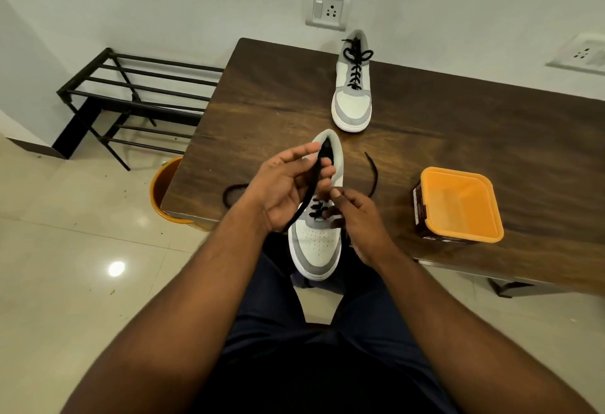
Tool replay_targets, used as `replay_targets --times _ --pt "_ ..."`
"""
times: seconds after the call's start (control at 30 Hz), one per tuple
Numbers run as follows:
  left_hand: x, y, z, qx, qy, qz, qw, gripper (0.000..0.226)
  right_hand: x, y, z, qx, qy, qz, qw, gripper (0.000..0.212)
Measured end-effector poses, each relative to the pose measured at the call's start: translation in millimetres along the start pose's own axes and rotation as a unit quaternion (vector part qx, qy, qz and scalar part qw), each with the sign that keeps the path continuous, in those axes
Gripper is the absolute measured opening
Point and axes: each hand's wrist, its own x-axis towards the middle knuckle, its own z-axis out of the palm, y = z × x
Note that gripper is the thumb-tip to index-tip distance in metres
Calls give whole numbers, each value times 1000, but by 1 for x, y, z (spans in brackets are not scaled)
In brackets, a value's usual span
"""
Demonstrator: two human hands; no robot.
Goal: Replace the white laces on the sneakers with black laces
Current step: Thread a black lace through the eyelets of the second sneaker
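A grey and white sneaker (pixel 317 249) lies at the table's near edge, toe toward me, with a black lace (pixel 307 197) threaded through its lower eyelets. My left hand (pixel 284 184) holds one strand of that lace, which runs across the palm. My right hand (pixel 357 217) pinches at the eyelets on the sneaker's right side. The lace's loose ends trail on the table to the left (pixel 230 192) and to the right (pixel 373 171). A second sneaker (pixel 353 92), fully laced in black with a bow, stands farther back.
The dark wooden table (pixel 458 125) stands against a wall. An open orange tub (pixel 458 205) sits at its right. An orange bucket (pixel 163 184) stands on the floor by the left corner, and a black metal rack (pixel 137 95) is beyond it. My legs are under the near edge.
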Motion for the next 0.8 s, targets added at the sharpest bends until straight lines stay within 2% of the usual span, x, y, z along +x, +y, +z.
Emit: replay_targets --times 0.03,0.1,0.17,0.23,0.3,0.4,0.47,0.5,0.53,0.57,0.6,0.63,0.67,0.73,0.77,0.8 --pt "3 0 4 -21 12 15 1000 22 -6 1 3 61 -41 28 997 28" --pt "8 0 11 -43 35 39 998 21 -14 1 7 106 -104 53 988 35" --pt "12 0 13 -49 56 50 996 22 -18 2 12 93 -125 40 987 27" --pt "13 1 11 -53 78 56 994 20 -18 0 18 97 -99 23 990 14" --pt "15 4 1 -45 118 74 989 17 -15 -3 18 112 -60 13 992 9" --pt "17 10 -28 6 237 108 965 19 -8 -6 -3 84 -24 14 996 10" --pt "18 7 -58 70 311 93 943 25 -4 -5 -22 23 -9 20 999 7" --pt "16 1 -70 138 337 81 928 26 -3 -5 -28 -5 -4 22 1000 6" --pt "14 -5 -79 246 357 79 898 26 -2 -5 -32 -30 1 19 999 6" --pt "13 -11 -85 372 364 96 848 29 0 -6 -32 -50 2 14 999 7" --pt "10 -17 -83 462 348 131 805 31 0 -7 -29 -69 2 8 998 8" --pt "9 -20 -77 504 303 167 791 32 1 -9 -25 -83 -4 0 997 8" --pt "9 -22 -68 498 228 180 817 32 2 -11 -21 -91 -9 -9 996 7" --pt "8 -25 -47 436 70 123 889 30 5 -14 -13 -93 -19 -25 995 5" --pt "8 -25 -43 430 19 103 897 28 7 -16 -9 -90 -21 -31 995 4" --pt "7 -24 -39 448 -7 98 889 24 8 -19 -8 -89 -20 -34 995 3"
